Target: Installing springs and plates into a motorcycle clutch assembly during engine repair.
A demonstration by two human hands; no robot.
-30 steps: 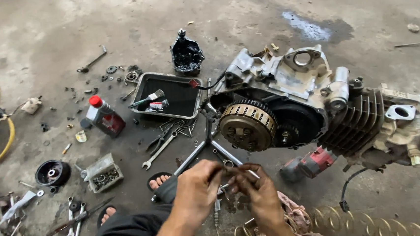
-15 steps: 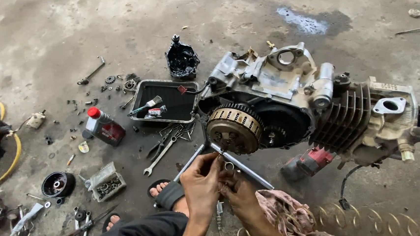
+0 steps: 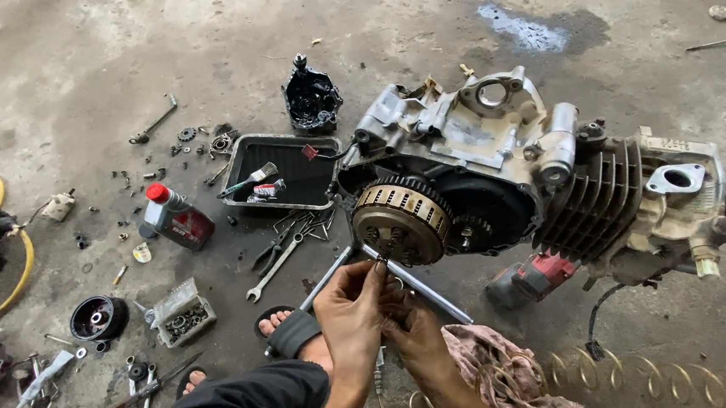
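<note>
- Far left: one yellow hose (image 3: 20,269) looped on the concrete floor (image 3: 98,69), beside a yellow object cut by the frame edge.
- One round black part (image 3: 98,317) lies on the floor; just right of it, one clear plastic packet (image 3: 181,310) of small metal pieces.
- One dark bottle (image 3: 177,219) with a red cap and a red label lies tilted, left of the tray.
- One black rectangular tray (image 3: 286,173) holds a brush and a small red-and-white packet; two or three wrenches (image 3: 275,266) lie below it.
- One black cover (image 3: 311,99) stands behind the tray.
- Left hand (image 3: 352,314): fingers pinched shut on a small part, too small to identify, just below the clutch.
- Right hand (image 3: 419,338): curled beneath the left, touching it; its grip cannot be made out.
- One clutch (image 3: 402,220), round, brass-coloured, toothed rim, greasy, is mounted on the engine's open side, directly above the hands.
- One engine (image 3: 548,174), grey, finned cylinder, rests on the floor.
- One pink rag (image 3: 493,358) near the right wrist.
- One screwdriver (image 3: 722,41) far right.
</note>
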